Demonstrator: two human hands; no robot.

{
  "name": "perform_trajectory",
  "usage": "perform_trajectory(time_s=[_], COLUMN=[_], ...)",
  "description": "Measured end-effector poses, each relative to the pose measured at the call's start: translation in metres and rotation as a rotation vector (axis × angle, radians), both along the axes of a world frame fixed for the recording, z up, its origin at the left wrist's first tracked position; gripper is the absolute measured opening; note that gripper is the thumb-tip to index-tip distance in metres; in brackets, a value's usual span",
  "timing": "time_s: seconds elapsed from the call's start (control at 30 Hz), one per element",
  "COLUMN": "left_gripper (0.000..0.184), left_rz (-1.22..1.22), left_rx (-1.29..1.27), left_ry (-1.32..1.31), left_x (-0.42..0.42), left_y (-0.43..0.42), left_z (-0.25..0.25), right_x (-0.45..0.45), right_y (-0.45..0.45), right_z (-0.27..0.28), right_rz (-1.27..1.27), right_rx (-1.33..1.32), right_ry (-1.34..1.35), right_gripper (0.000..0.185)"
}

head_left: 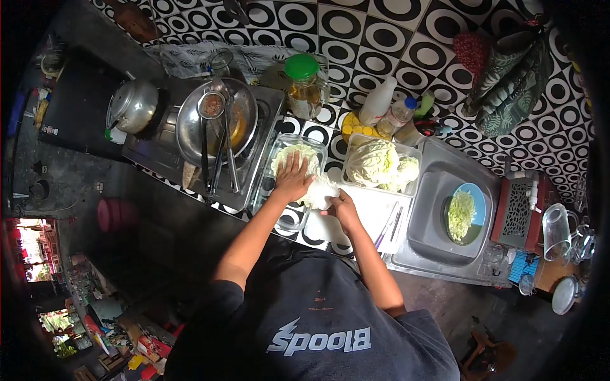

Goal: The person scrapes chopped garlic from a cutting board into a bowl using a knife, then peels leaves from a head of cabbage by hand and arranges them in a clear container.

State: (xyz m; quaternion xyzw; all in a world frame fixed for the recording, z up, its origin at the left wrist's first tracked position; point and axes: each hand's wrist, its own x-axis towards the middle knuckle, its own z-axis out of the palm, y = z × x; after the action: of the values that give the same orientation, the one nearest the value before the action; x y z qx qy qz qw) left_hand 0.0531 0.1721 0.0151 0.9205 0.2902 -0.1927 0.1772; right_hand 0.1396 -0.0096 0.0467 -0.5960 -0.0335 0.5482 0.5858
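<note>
My left hand (293, 180) lies flat with fingers spread on pale cabbage leaves (307, 154) in a rectangular glass dish (265, 190). At the dish's right side, my right hand (343, 211) pinches the white stem end of a cabbage leaf (321, 192), which reaches from the dish over a white cutting board (330, 230). A knife (386, 230) lies on the board to the right of that hand. Just behind the board, a clear container (413, 189) holds more napa cabbage (375, 164).
To the left, a stove (143, 147) bears a kettle (135, 105) and a metal wok (187, 130) with long-handled utensils across it. Bottles (379, 101) and a green-lidded jar (304, 89) line the tiled wall. In the sink (432, 235) sits a blue bowl (476, 197) of shredded greens.
</note>
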Motion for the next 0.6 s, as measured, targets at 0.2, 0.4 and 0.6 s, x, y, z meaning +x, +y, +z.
perform_trajectory(time_s=[0.2,0.4,0.6], left_gripper=[0.066,0.065,0.067], left_rz=[0.026,0.016,-0.071], left_rx=[0.009,-0.258,-0.193], left_ry=[-0.153,-0.250,-0.152], left_x=[-0.001,-0.015,-0.015], left_y=[-0.010,-0.024,-0.024], left_z=[0.016,0.011,0.013], right_x=[-0.004,-0.007,-0.016], right_y=[0.004,0.006,0.008], right_z=[0.010,0.005,0.014], right_rz=[-0.043,-0.059,-0.128], right_rx=[0.075,0.057,-0.022], right_ry=[-0.020,-0.030,-0.013], right_gripper=[0.036,0.035,0.035])
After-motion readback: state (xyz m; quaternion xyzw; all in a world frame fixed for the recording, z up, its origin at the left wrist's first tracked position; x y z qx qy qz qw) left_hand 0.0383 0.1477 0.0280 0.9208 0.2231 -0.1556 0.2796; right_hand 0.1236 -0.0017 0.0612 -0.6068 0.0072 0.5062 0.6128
